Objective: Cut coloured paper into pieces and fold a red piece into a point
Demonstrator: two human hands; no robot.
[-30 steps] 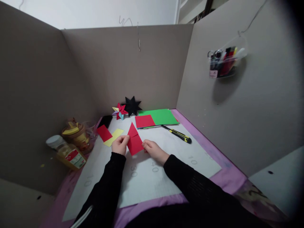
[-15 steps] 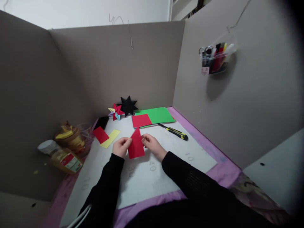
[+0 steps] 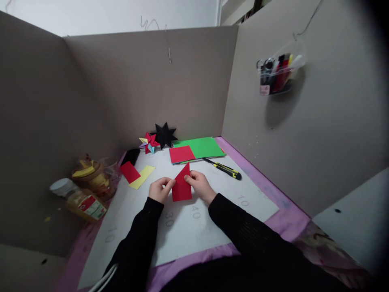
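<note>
A folded piece of red paper (image 3: 181, 188), with one slanted top edge rising to a point at its right, is held up above the white board (image 3: 194, 239). My left hand (image 3: 161, 190) pinches its left edge between thumb and finger. On the opposite edge, my right hand (image 3: 200, 186) grips it with the thumb on the near face; the fingers behind are partly hidden. Beyond the hands lie a red sheet (image 3: 181, 154) and a green sheet (image 3: 208, 147). Left of them, a red strip (image 3: 130, 172) overlaps a yellow strip (image 3: 142, 177).
A black-and-yellow utility knife (image 3: 226, 170) lies right of the hands. Paper stars, one black (image 3: 164, 135) and one multicoloured (image 3: 148, 142), stand at the back near a black phone-like object (image 3: 130, 156). A glue bottle (image 3: 83, 200) is at left. A plastic holder (image 3: 278, 79) hangs on the right wall.
Both hands and the red paper have shifted slightly right. The paper has turned, so its pointed corner now sits at the right side, and my right thumb now lies over its front.
</note>
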